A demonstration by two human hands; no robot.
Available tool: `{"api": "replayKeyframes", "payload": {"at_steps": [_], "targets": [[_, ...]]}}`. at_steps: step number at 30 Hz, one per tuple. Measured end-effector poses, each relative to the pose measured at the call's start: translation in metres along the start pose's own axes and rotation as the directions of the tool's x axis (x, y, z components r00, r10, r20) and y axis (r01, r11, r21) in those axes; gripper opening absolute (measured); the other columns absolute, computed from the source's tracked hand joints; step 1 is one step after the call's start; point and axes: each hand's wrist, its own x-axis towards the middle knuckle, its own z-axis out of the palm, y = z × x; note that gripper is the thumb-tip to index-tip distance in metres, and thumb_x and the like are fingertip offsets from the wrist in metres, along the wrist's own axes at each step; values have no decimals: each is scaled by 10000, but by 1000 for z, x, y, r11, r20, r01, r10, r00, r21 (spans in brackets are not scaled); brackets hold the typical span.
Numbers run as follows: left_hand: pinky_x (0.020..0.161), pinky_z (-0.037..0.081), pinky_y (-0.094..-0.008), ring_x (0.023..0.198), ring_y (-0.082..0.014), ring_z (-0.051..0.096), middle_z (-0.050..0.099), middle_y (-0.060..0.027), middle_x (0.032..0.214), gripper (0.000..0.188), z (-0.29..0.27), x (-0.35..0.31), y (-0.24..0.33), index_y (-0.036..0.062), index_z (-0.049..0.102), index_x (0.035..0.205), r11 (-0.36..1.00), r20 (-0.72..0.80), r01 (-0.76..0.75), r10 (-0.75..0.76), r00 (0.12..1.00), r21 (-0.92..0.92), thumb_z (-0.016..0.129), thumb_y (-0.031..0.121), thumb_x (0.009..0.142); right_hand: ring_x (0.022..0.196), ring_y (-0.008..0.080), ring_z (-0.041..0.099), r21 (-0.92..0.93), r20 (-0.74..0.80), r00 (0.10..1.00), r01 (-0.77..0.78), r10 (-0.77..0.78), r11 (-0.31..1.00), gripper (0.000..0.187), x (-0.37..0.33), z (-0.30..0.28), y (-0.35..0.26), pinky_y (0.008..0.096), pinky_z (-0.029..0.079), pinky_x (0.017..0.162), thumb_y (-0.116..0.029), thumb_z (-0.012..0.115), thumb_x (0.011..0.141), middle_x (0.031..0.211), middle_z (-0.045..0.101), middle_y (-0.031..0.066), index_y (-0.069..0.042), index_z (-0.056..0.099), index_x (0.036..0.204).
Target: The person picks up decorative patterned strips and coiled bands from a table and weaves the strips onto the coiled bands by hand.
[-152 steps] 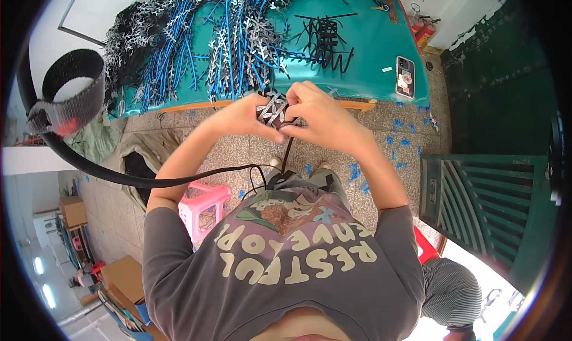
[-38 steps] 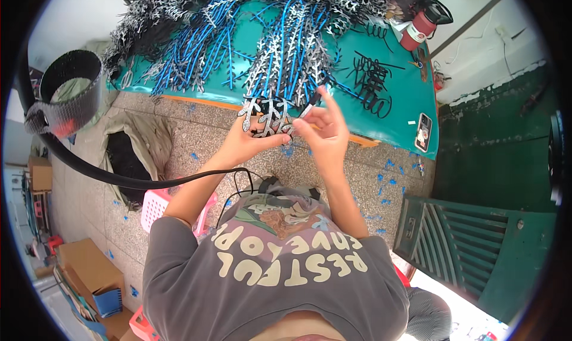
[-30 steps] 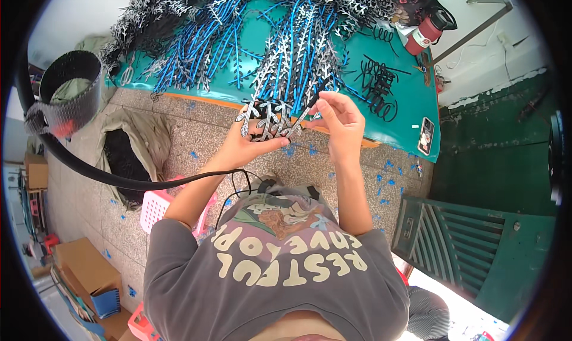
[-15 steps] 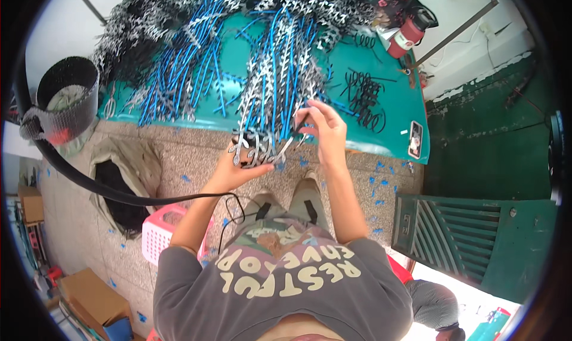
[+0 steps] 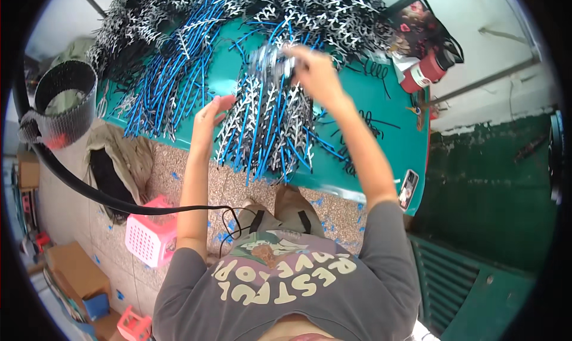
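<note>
My right hand (image 5: 319, 76) reaches over the far part of the central bundle, blurred by motion. At its fingertips is a smeared silvery leafy strand (image 5: 267, 62), which it seems to grip. My left hand (image 5: 210, 116) is open with nothing in it, fingers stretched toward the left edge of the bundle. The bundle of black-and-silver leafy strands (image 5: 247, 117) lies lengthwise on the green-covered table (image 5: 229, 49), with thin blue strips (image 5: 277, 123) running among them. Its near ends reach the table's front edge.
A second bundle of blue strips (image 5: 170, 85) lies to the left, and a leafy heap (image 5: 333, 13) along the back. Black curled strands (image 5: 375, 126), a phone (image 5: 408, 187) and a red bottle (image 5: 424, 72) are on the right. A mesh basket (image 5: 67, 103) and pink stool (image 5: 152, 231) stand left.
My right hand has moved forward over the bundle with the leafy strand. My left hand has let go of it and shifted left and forward. The view has moved closer over the table.
</note>
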Motion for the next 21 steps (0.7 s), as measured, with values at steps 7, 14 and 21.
{"api": "replayKeyframes", "payload": {"at_steps": [7,14,21], "targets": [[818,430,-285,921,-169,579,644,-112,996,449,53,95,-51,25,617,1088,922,-30,17,-6,1000,387,629,370,801,1047,315,544,-50,-259,958,114,-123,992,758,197,-72,69,339,445,876,-144,720,678,1171,528,259,13,352,1322],[839,444,-394,942,-267,592,658,-142,910,437,44,201,-93,24,673,936,590,-397,446,-219,891,673,598,419,765,831,151,604,244,-166,986,43,-2,969,322,58,-37,96,257,479,712,-119,667,751,1012,629,99,-25,609,1053],[661,466,-277,734,-174,619,661,-125,891,202,50,145,-33,21,537,921,966,-292,4,-81,953,-257,528,205,838,957,215,611,475,157,900,-429,406,768,374,-48,46,79,317,488,801,-163,661,777,1020,631,157,-9,582,1108]]}}
